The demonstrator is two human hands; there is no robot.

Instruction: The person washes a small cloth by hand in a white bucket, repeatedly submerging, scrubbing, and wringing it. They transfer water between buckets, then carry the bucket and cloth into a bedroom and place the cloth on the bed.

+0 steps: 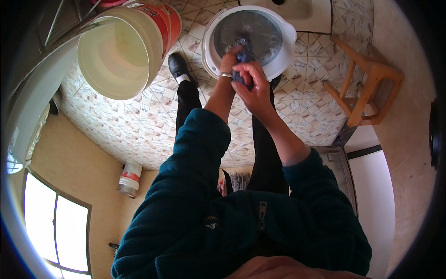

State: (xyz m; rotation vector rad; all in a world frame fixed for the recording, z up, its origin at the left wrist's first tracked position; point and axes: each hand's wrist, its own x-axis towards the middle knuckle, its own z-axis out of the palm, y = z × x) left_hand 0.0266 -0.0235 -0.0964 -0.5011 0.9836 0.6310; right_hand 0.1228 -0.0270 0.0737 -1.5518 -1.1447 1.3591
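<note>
A wet blue cloth point(245, 56) is gripped by both hands over a white basin point(288, 32): the left hand point(229, 63) is closed on its upper part, the right hand point(253, 86) is wrapped round its lower end. Grey water is held in the basin, which is set on a floor point(139, 125) of patterned tiles. A cream bucket point(116, 53) is seen to the left, a wooden stool point(367, 88) to the right. A bright window point(55, 228) is set in the wall at lower left.
</note>
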